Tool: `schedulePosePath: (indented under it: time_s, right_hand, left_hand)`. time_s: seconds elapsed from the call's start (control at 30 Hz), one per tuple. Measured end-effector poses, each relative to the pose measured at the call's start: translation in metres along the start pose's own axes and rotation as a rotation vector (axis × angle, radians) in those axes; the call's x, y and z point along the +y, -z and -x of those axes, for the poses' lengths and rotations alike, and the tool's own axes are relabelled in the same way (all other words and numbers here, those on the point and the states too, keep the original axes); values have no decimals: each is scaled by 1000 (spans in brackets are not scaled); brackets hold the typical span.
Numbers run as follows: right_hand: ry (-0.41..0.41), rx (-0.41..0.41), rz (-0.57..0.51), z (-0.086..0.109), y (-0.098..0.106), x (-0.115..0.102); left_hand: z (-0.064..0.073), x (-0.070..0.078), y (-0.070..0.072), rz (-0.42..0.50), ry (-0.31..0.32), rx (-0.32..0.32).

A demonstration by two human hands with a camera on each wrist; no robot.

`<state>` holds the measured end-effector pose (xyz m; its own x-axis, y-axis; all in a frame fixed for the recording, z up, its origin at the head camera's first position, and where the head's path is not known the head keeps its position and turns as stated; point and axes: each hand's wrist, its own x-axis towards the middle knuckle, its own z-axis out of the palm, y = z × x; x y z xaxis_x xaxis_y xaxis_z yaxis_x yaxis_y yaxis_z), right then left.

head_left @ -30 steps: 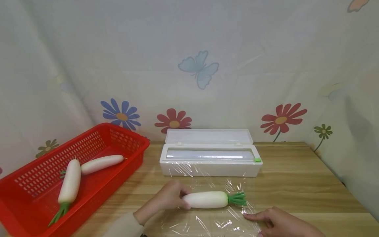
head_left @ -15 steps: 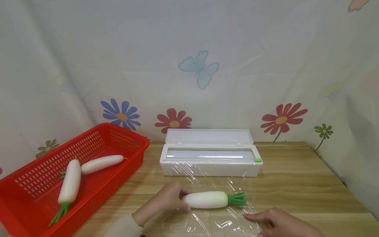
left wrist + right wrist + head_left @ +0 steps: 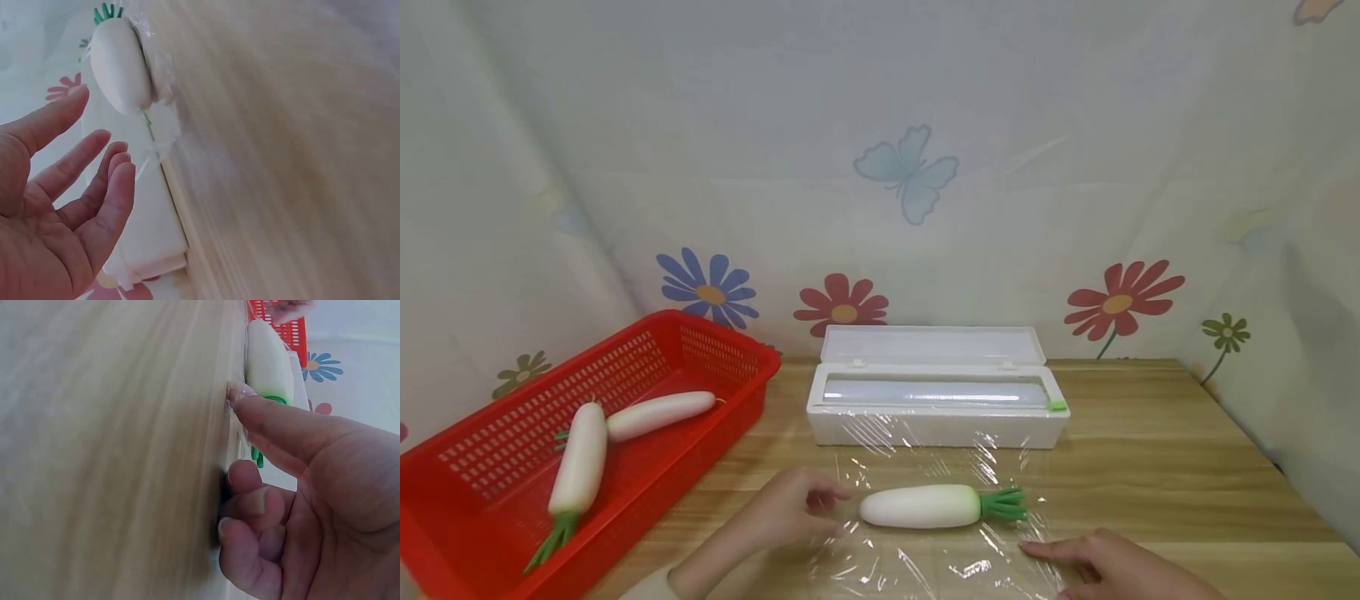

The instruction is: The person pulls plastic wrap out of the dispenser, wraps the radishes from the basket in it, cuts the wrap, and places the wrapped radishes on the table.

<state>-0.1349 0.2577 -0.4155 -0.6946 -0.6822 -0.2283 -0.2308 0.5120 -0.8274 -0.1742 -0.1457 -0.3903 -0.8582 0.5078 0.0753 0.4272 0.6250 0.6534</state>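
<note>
Going by how things lie, the work looks part done. The film (image 3: 977,568) is drawn from the roll (image 3: 932,392), runs over the front of the white box (image 3: 940,429) and lies spread on the table (image 3: 1172,467). The radish (image 3: 921,506) lies on its side on the film, its green tops toward the right hand (image 3: 1097,562). The film is not folded over it and remains joined to the roll, so I judge the wrapping and the cutting to be left. Two more radishes (image 3: 580,458) lie bare in the red basket (image 3: 677,471), seemingly untouched by the work.

The left hand (image 3: 793,508) is just beside the radish's pale tip, apart from it, with fingers spread and loosely bent and nothing held. The right hand is low at the film's near right part, one fingertip reaching the film and the other fingers curled; whether it pinches the film or only presses it, I cannot fairly tell.

No brand, label or writing can be read on the box, the roll or the basket. The backdrop (image 3: 1000,108) bears only printed flowers and a butterfly.
</note>
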Motion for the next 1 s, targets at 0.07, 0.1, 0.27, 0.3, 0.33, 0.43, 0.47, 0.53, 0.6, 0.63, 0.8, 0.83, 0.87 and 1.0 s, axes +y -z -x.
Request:
schedulePosePath:
  time_s: [0.07,0.1,0.27,0.3,0.33,0.43,0.47,0.53,0.6,0.63,0.8,0.83,0.87,1.0]
  right_hand:
    - [-9,-3,-18,1,0,0]
    - [-5,-5,-21,1,0,0]
    - [9,-12,-56,1,0,1]
    - [8,-13,-67,1,0,1]
    - [9,-13,-75,1,0,1]
    - [3,-14,-94,1,0,1]
    - [0,-13,-97,1,0,1]
    - [8,-12,-89,1,-1,1]
    - [23,-9,-73,1,-1,2]
    - [28,-9,-69,1,-1,2]
    - [58,-4,-19,1,0,5]
    - [58,-5,-16,1,0,5]
    - [58,-4,-11,1,0,5]
    - [42,-12,-67,1,1,5]
  left_hand:
    - [6,-4,1,-4,12,-8]
    - [10,-7,2,-1,19,-20]
    - [22,-12,3,-41,87,-94]
    - [23,-13,3,-55,96,-105]
    - [24,-13,2,-72,107,-115]
    - [27,-14,0,-140,121,-134]
    - [28,-13,-1,-160,134,-140]
    - [29,-12,-3,-233,118,-142]
    - [29,-11,-5,-301,101,-140]
    - [29,-11,-6,-330,92,-140]
    - [27,-8,-8,-392,59,-139]
    - [27,-8,-8,-371,65,-142]
    - [27,-8,-8,-347,70,-143]
    - [27,-9,-7,-194,88,-131]
